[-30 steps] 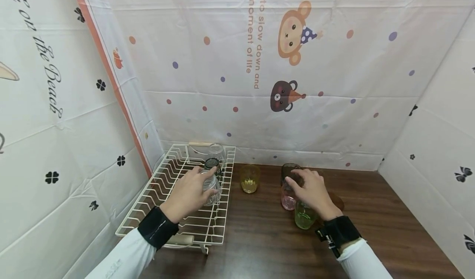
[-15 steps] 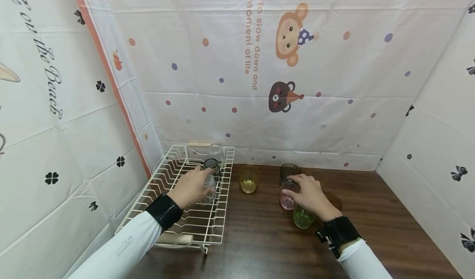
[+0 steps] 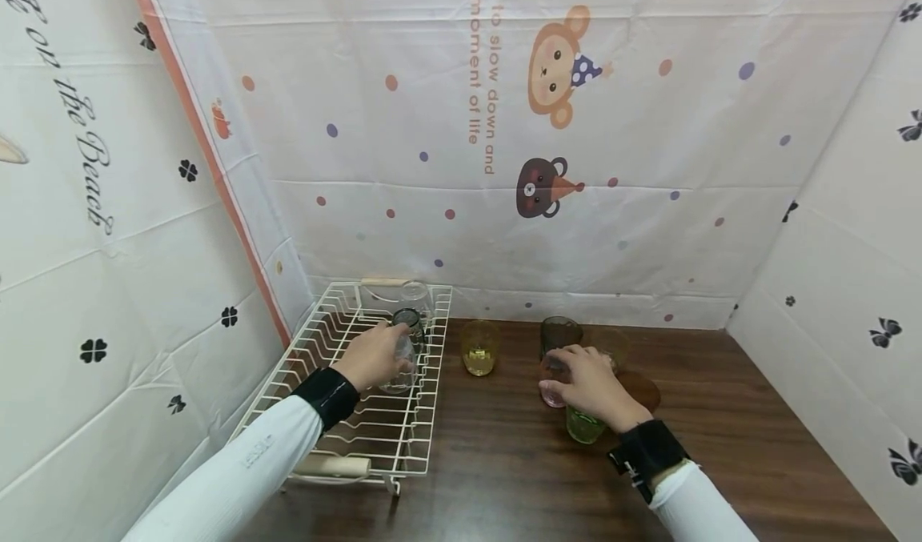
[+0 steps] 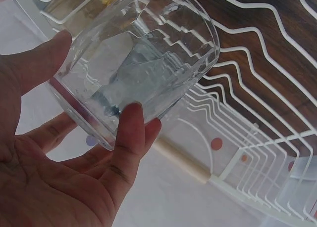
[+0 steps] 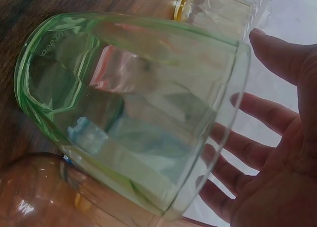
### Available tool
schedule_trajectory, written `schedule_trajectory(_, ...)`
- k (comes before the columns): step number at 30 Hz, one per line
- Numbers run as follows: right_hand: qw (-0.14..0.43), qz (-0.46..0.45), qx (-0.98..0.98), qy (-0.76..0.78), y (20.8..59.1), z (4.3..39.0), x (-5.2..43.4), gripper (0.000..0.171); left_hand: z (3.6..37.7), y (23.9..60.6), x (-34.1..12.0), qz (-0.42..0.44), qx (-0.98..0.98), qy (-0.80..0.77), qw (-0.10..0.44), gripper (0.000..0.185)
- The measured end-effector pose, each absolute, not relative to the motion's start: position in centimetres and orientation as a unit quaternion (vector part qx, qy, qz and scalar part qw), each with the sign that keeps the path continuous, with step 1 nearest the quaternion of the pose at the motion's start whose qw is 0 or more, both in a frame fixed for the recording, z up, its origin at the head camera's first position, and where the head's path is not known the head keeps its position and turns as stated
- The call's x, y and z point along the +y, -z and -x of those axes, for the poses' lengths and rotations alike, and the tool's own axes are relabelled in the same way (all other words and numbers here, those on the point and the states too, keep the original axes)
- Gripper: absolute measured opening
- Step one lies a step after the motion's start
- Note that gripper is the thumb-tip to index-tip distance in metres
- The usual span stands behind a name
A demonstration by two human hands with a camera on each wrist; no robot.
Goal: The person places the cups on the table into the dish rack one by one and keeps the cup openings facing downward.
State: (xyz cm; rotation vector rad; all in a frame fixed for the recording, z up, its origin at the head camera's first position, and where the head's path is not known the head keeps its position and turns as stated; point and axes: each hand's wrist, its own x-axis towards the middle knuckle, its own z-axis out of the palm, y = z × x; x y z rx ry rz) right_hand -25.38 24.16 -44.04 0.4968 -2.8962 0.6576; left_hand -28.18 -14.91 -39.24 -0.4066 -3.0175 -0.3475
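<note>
My left hand (image 3: 374, 356) holds a clear drinking glass (image 3: 396, 375) over the white wire dish rack. The left wrist view shows the thumb and fingers (image 4: 126, 148) round the thick base of this clear glass (image 4: 148, 64), its wide mouth turned away from the palm. Over the table, my right hand (image 3: 587, 382) hovers above the pink glass (image 3: 553, 399), thumb and fingers spread apart, partly covering it. Just below that hand stands a green glass (image 3: 585, 428). In the right wrist view the green glass (image 5: 133, 113) overlaps the fingertips, its rim toward the hand.
The dish rack (image 3: 414, 446) stands at the left, bearing a dark glass (image 3: 408, 319) and another clear glass (image 3: 415, 295) farther back. On the wooden table are a yellow glass (image 3: 479, 351), a dark glass (image 3: 560, 331) and an amber-brown one (image 3: 643, 390). Printed cloth walls (image 3: 648, 246) surround the table.
My left fingers have drawn in round the clear glass, which has shifted slightly left on the rack. My right hand has come down a little and now covers more of the pink glass.
</note>
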Motion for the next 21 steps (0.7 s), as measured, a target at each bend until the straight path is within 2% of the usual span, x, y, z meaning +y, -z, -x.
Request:
schedule_trajectory(13,0.038,-0.159,-0.963,-0.215,44.62,25.47,24.15,0.055,28.66,39.89,-15.02,0.116,-0.985,0.122,0.022,0.070)
schedule_trajectory(21,0.041,-0.162,-0.964,-0.207,44.64,25.31,24.12,0.055,28.74,39.95,-15.09,0.120,-0.983,0.140,0.024,0.071)
